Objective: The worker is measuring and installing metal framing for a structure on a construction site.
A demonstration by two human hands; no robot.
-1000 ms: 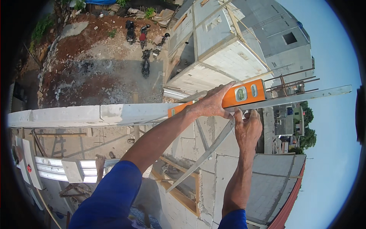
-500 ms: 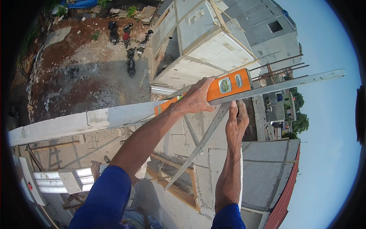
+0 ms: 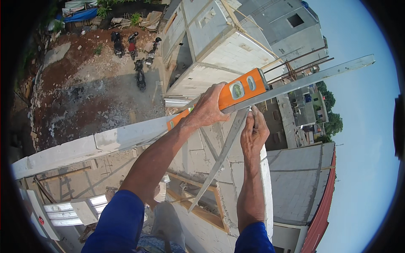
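Observation:
My left hand (image 3: 209, 105) is wrapped over an orange spirit level (image 3: 244, 89), which lies along a long grey metal bar (image 3: 303, 84). Part of the level is hidden behind the hand and wrist, and its far left end shows past the forearm. The bar slants up to the right. Just under the bar, my right hand (image 3: 255, 133) is closed, thumb and fingers pressed together near the bar's lower edge; what they pinch, if anything, is too small to name. Close beside these fingers, a slim grey diagonal strip (image 3: 219, 162) runs down-left from the bar.
Below stands a block wall (image 3: 249, 194) with a wooden window frame (image 3: 221, 202). A pale block wall top (image 3: 118, 137) crosses at left. Ribbed metal sheets (image 3: 59, 215) lie lower left. Far below are parked motorbikes (image 3: 140, 75); rusty rebar (image 3: 291, 69) sticks out behind the bar.
My view has turned slightly, so the bar and level slope more steeply. The right hand's fingers, stretched up at the bar before, are now more curled and pinched.

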